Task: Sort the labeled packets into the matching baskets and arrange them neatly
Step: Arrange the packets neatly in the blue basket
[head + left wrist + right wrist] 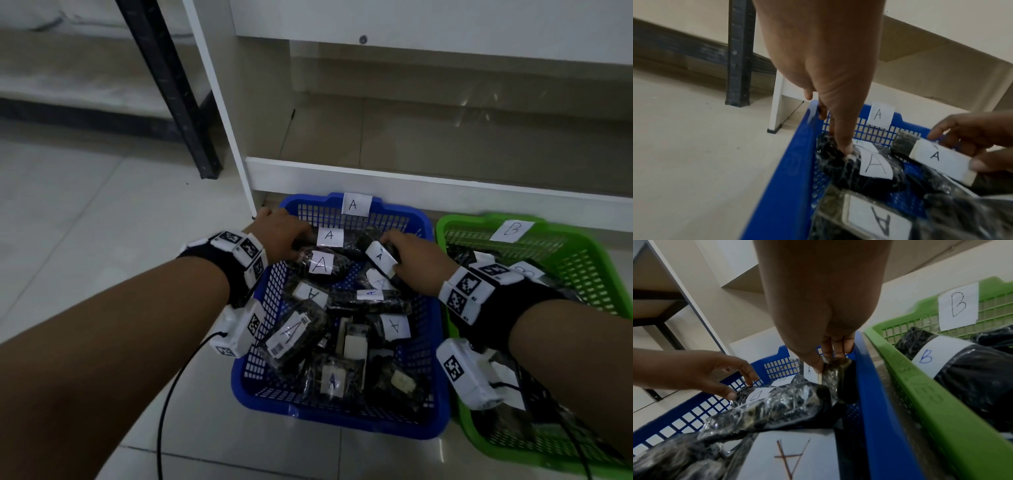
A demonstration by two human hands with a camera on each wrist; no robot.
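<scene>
A blue basket [342, 421] tagged A holds several black wrapped packets with white A labels. My left hand [301, 243] is at its far left corner, thumb and fingers pinching the end of one A packet [859, 170]. My right hand [390, 253] is at the far right side of the same basket. It grips another A packet [937, 155] by its end, lifted at a slant above the pile. To the right stands a green basket [479, 219] tagged B with black B packets [962, 378] inside; my right forearm hides part of them.
Both baskets stand on a pale tiled floor against the base of a white shelf unit [411, 178]. A black metal post [171, 89] rises at the back left. A black cable [164, 411] hangs from my left wrist camera.
</scene>
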